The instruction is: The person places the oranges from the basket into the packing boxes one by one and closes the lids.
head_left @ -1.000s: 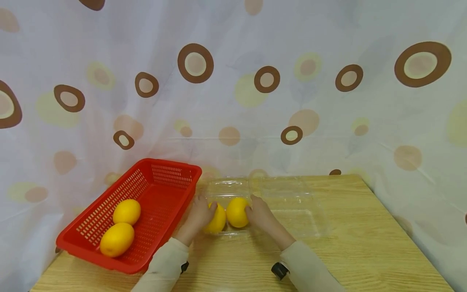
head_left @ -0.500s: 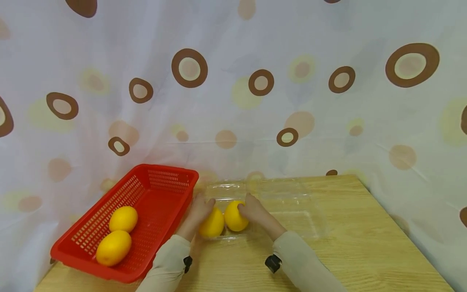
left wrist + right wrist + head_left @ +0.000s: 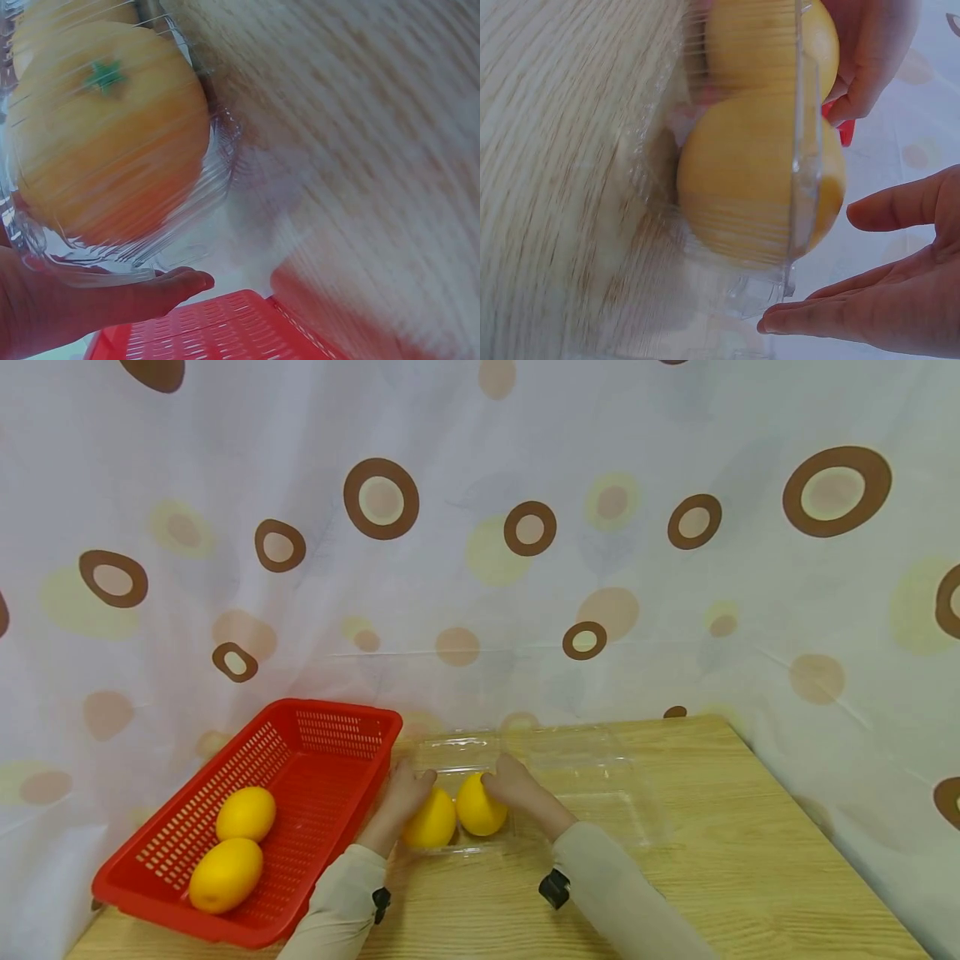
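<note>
Since one second ago, the right hand (image 3: 519, 785) has moved slightly, from the side of the right fruit (image 3: 481, 807) toward its upper right. From where I stand, its thumb and fingers are spread near the clear box (image 3: 457, 756), where this fruit and the left fruit (image 3: 432, 822) sit. Beside the latter is the left hand (image 3: 406, 793) (pinching or not, I cannot tell). Red basket (image 3: 322, 789) holds two others.

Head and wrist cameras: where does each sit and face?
Head: on the head, faces forward and down at red basket and clear container; left hand, right hand, sleeves show.
Left wrist: worn there, faces two yellow fruits; left hand shows.
Right wrist: worn there, faces the same fruits; both hands show.
Both wrist views share the clear container.
</note>
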A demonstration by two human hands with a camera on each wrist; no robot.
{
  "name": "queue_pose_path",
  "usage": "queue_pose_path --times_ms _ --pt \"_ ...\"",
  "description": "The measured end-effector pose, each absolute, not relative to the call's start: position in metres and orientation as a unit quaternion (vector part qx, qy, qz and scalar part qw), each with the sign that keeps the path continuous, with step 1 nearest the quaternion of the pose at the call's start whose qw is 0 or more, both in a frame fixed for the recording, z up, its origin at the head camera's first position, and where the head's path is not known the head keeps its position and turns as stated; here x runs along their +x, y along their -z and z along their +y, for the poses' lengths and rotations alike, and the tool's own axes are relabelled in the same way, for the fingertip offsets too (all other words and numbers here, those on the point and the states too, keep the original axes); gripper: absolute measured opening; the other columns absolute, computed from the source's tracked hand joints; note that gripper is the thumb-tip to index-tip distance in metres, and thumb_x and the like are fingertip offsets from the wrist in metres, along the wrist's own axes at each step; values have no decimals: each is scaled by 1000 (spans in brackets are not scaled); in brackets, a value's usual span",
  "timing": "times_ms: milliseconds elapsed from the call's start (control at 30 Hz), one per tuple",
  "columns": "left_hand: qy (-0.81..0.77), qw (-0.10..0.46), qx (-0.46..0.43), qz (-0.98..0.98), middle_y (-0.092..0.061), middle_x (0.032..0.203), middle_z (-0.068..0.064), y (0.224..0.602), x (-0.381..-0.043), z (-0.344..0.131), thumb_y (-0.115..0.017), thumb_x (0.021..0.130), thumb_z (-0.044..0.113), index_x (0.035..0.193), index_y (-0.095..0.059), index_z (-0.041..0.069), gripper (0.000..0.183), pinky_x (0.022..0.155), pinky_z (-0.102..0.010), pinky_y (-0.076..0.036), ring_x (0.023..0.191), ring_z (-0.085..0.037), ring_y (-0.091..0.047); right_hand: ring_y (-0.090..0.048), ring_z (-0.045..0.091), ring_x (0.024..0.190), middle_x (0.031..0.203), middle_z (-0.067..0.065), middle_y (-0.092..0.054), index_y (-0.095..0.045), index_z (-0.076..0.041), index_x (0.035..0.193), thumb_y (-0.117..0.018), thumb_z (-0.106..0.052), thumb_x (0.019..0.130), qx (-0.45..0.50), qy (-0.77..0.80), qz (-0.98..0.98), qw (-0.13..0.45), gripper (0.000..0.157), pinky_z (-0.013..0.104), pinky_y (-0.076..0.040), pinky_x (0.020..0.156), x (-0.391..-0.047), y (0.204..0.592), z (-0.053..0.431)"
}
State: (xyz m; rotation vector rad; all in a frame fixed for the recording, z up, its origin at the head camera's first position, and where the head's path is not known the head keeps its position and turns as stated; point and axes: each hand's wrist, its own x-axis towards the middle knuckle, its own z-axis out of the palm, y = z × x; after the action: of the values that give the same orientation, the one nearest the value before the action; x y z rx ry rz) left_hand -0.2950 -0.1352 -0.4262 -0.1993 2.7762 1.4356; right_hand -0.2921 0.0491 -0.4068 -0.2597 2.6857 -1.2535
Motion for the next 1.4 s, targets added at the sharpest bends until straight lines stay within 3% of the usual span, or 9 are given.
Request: queue_pose_path --times_ms 167,267,500,667,867,1000,1167,1400 --pt "-457 8 -65 887 -39 133 -35 427 -295 -137 -52 93 19 135 -34 -17 59 108 -56 -27 121 -46 -40 -45 25 76 84 14 -48 -49 12 94 -49 -8 89 -86 410 904 87 21 39 -45 73 -300 410 51" --pt "-452 4 -60 890 -40 133 -34 428 -295 -137 -52 93 20 135 -35 -17 58 108 -55 -28 119 -45 -41 -44 25 74 80 12 -44 -49 10 88 -50 -7 88 -88 406 906 80 17 39 -45 72 -303 409 52" --pt "-452 -14 -43 891 -41 136 -33 425 -295 -137 -53 93 18 140 -34 -13 59 108 -54 -28 124 -45 -42 -55 38 98 106 29 -56 -49 21 110 -49 -7 89 -86 401 909 74 35 50 -45 93 -305 408 52" --pt "-465 -20 -35 884 -35 143 -31 426 -296 -138 -53 93 17 147 -28 -6 64 110 -54 -25 129 -44 -38 -55 37 96 106 28 -56 -48 20 111 -49 -8 90 -84 401 910 69 34 50 -45 91 -304 405 53" --pt "-484 -20 -39 874 -35 144 -32 427 -297 -137 -54 92 14 148 -26 -6 66 110 -54 -25 130 -44 -37 -53 34 91 102 27 -56 -49 19 108 -49 -7 89 -85 392 914 60 32 49 -46 87 -304 403 55" --pt "-496 -13 -45 867 -32 145 -33 427 -296 -137 -54 92 14 147 -24 -8 67 111 -54 -23 132 -44 -35 -54 41 104 114 34 -54 -47 23 114 -48 -6 89 -88 388 916 54 38 51 -44 93 -303 400 56" --pt "-502 -15 -45 864 -37 141 -33 426 -294 -138 -56 91 16 144 -28 -11 65 110 -54 -26 129 -44 -38 -44 49 123 129 39 -45 -41 25 125 -48 -6 89 -83 404 909 57 48 53 -38 102 -302 400 57" --pt "-517 -33 -34 855 -50 130 -30 428 -291 -139 -60 89 14 134 -41 -12 55 105 -53 -35 121 -43 -48 -44 47 122 136 39 -40 -36 24 130 -47 -7 90 -69 433 897 62 52 52 -40 99 -300 408 60"
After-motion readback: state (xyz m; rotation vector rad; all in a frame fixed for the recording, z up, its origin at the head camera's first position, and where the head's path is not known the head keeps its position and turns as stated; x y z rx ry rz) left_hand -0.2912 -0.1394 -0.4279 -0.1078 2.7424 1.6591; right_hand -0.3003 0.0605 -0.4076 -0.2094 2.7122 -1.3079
